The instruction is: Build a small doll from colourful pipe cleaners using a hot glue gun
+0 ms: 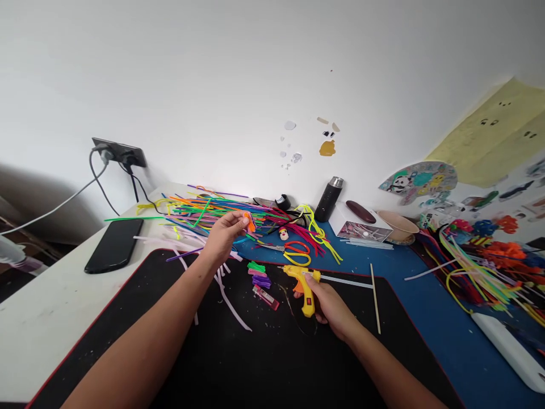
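Raised above the back of the black mat [230,369], my left hand [225,234] pinches a small folded piece of orange pipe cleaner [250,222] with some pink beside it. My right hand [330,304] is closed around the handle of a yellow hot glue gun [303,278], whose nozzle points left. A glue stick [347,281] sticks out of its back. Folded green, pink and purple pipe cleaner pieces [260,279] lie on the mat between my hands. Just below them is a red lighter [266,297]. Orange and yellow scissors [293,250] lie behind the gun.
A large heap of coloured pipe cleaners [213,213] lies along the wall. A black phone [114,245] rests at left. Behind stand a black flask [329,199], a white box [357,221] and a bowl [398,226]. A thin stick [375,298] lies right of the gun.
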`<state>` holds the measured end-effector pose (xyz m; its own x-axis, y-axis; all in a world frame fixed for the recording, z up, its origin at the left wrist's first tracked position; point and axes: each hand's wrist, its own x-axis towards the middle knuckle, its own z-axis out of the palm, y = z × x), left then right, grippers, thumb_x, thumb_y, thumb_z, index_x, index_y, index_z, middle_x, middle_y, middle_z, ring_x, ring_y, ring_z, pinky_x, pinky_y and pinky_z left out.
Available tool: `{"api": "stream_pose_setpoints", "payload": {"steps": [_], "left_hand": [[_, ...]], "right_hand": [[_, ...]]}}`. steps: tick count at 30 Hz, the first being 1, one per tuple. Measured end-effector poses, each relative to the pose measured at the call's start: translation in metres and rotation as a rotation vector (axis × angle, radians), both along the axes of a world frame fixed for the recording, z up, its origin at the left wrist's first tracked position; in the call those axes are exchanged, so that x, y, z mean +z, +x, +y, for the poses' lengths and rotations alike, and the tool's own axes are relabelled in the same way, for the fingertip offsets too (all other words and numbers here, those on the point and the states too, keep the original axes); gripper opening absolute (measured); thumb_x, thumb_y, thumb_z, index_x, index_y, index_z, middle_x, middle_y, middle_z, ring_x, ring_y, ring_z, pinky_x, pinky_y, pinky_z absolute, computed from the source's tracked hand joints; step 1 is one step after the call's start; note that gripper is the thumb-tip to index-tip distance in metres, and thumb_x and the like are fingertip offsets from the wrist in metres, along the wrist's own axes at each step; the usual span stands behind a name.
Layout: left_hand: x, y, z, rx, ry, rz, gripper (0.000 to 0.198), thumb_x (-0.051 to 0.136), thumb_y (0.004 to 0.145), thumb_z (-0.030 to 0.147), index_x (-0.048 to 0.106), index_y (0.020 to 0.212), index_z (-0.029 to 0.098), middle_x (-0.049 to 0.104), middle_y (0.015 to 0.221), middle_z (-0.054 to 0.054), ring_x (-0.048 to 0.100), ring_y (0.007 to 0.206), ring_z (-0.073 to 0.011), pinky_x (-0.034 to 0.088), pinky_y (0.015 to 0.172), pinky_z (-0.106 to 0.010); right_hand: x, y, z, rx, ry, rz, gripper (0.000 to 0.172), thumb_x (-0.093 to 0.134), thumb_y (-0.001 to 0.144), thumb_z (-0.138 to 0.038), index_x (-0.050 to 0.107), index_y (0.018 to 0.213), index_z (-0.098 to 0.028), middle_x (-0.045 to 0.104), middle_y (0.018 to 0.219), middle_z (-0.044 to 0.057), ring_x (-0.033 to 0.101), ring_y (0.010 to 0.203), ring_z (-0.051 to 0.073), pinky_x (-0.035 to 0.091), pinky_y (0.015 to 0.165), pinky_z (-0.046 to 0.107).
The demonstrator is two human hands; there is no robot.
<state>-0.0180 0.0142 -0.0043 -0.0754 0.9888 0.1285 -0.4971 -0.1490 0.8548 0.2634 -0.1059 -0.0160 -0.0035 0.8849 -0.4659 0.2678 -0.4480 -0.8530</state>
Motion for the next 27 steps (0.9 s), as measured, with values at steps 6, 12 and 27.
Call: {"api": "stream_pose_setpoints", "payload": {"steps": [6, 12, 27], "left_hand": [[0.002, 0.001, -0.003, -0.03, 0.007, 0.026, 0.039, 0.101, 0.063, 0.042, 0.08, 0.086, 0.019, 0.073, 0.075, -0.003, 0.06, 0.064, -0.0138, 0.046, 0.06, -0.026], [0.002, 0.003, -0.003, -0.034, 0.011, 0.013, 0.039, 0.1, 0.063, 0.042, 0.079, 0.086, 0.019, 0.074, 0.077, -0.003, 0.06, 0.064, -0.0135, 0.045, 0.061, -0.025], [-0.002, 0.005, -0.003, -0.061, 0.045, 0.057, 0.04, 0.1, 0.063, 0.044, 0.08, 0.087, 0.019, 0.073, 0.075, -0.003, 0.06, 0.065, -0.0152, 0.043, 0.061, -0.028]], "right_hand": [[-0.001, 0.008, 0.003, 0.079, -0.046, -0.07, 0.069, 0.053, 0.091, -0.081, 0.072, 0.078, -0.015, 0.05, 0.044, -0.004, 0.037, 0.033, 0.008, 0.016, 0.036, 0.018], [0.007, 0.028, -0.004, 0.173, 0.098, -0.307, 0.056, 0.058, 0.091, -0.071, 0.067, 0.07, -0.02, 0.042, 0.042, -0.006, 0.036, 0.038, 0.012, 0.023, 0.042, 0.024], [0.036, -0.081, 0.057, 0.489, 0.585, -0.813, 0.011, 0.069, 0.099, -0.031, 0.078, 0.101, -0.026, 0.071, 0.071, -0.001, 0.064, 0.069, 0.02, 0.032, 0.063, 0.029]]}}
